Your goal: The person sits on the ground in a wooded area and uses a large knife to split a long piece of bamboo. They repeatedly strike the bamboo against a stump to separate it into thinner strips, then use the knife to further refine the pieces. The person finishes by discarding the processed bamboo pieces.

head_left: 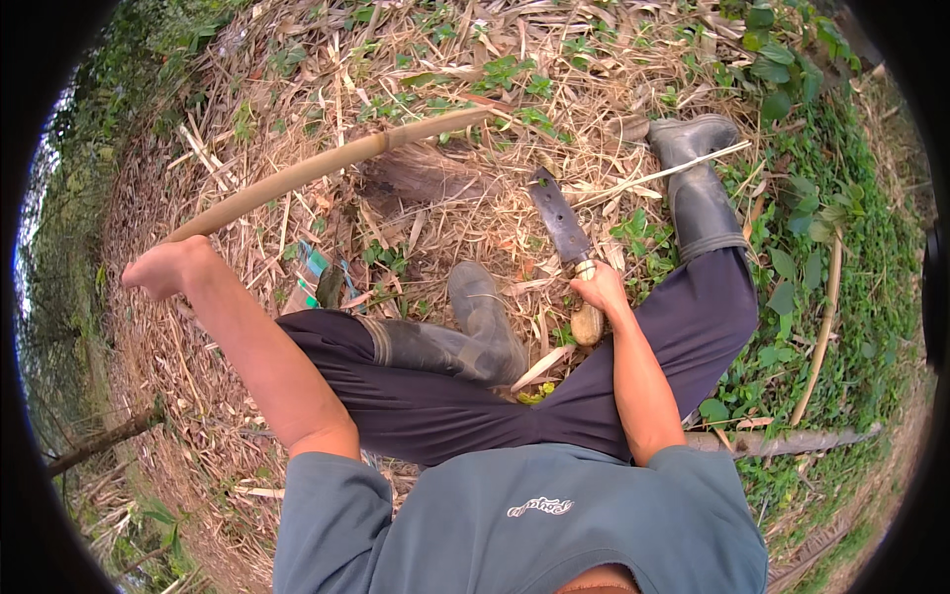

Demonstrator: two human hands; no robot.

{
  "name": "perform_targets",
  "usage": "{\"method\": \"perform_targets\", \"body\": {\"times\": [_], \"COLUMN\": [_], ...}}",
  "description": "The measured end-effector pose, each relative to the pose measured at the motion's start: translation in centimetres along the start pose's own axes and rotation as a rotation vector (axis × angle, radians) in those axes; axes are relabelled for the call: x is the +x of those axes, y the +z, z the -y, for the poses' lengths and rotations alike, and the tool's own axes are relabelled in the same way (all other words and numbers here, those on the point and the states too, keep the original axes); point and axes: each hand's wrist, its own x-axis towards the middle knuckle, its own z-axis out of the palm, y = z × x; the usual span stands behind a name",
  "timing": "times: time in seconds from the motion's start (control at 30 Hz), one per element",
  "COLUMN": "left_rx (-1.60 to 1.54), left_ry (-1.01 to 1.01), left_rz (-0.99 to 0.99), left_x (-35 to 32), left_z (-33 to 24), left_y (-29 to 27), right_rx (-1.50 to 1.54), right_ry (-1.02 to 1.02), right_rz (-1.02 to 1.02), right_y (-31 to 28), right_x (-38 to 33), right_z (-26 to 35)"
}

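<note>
Head view: left hand [170, 267] curled around one pole [327, 164], right hand [601, 289] around one knife [567, 233] (two boots [698, 193] nearby).

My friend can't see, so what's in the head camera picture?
A person's left hand holds a long bamboo pole and the right hand grips a broad-bladed knife. The person wears dark trousers and rubber boots, on leaf-strewn ground.

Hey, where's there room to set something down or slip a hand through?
Leaf-strewn room lies beyond the bamboo pole. A narrower straw-covered gap sits between the left boot and the machete in your right hand. Around the right boot it's crowded: thin stick across it, green plants alongside.
</note>
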Motion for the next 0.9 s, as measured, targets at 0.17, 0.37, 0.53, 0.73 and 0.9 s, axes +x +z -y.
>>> {"method": "perform_targets", "body": {"times": [0.17, 0.37, 0.53, 0.73, 0.9], "left_rx": [0.298, 1.071, 0.855, 0.436, 0.487], "left_ry": [-0.018, -0.052, -0.121, -0.365, -0.411], "left_rz": [-0.120, -0.180, -0.290, -0.496, -0.615], "left_x": [7.4, 16.7, 16.2, 11.7, 15.8], "left_z": [1.5, 8.0, 10.1, 9.2, 17.6], "left_y": [-0.9, -7.5, -8.2, -6.3, -11.4], "right_rx": [0.264, 0.384, 0.293, 0.325, -0.049], "right_ry": [-0.019, -0.118, -0.430, -0.897, -0.952], "right_rz": [0.084, 0.021, -0.371, -0.354, -0.361], "right_y": [0.8, 0.5, -1.1, -2.8, 1.0], "right_x": [0.8, -1.7, -6.8, -8.9, -5.7], "right_z": [-1.4, 2.0, 10.3, 26.4, 31.4]}}
